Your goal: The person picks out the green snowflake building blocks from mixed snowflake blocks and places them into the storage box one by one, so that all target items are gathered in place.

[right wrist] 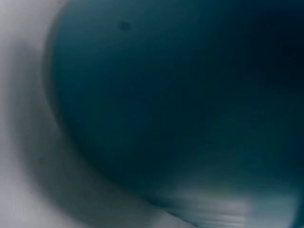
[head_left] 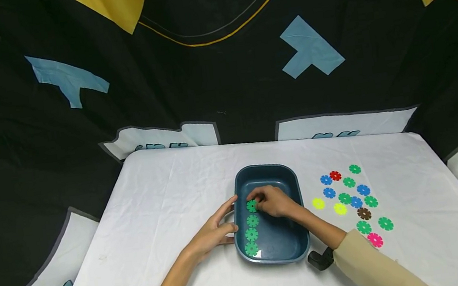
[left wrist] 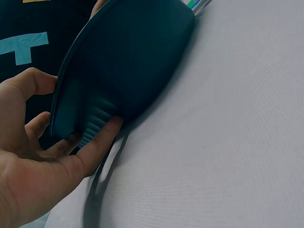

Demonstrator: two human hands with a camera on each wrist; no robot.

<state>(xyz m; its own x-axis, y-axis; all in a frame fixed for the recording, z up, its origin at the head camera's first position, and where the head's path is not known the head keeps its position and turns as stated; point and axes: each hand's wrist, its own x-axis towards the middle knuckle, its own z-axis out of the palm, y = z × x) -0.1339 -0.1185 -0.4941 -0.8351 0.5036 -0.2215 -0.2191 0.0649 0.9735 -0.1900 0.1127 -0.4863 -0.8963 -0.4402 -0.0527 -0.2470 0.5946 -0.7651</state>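
Observation:
A dark teal plastic tray [head_left: 283, 247] stands on the white-covered table. My left hand [head_left: 212, 234] holds its left side; in the left wrist view, thumb and fingers lie against the tray's outer wall [left wrist: 137, 52] beside a ribbed patch, one fingertip at the rim. Inside the tray, my right hand [head_left: 273, 201] pinches a green notched disc [head_left: 252, 206] near the left wall. Below that disc, a column of green notched discs [head_left: 251, 234] runs along the same wall. In the right wrist view only the blurred tray [right wrist: 142, 104] appears, without the hand.
Right of the tray lie several loose notched discs: green [head_left: 363, 227], blue [head_left: 363, 189], yellow [head_left: 340, 209], red [head_left: 335, 176], brown [head_left: 364, 213] and pink [head_left: 375, 239]. A dark patterned cloth [head_left: 213, 92] hangs behind the table.

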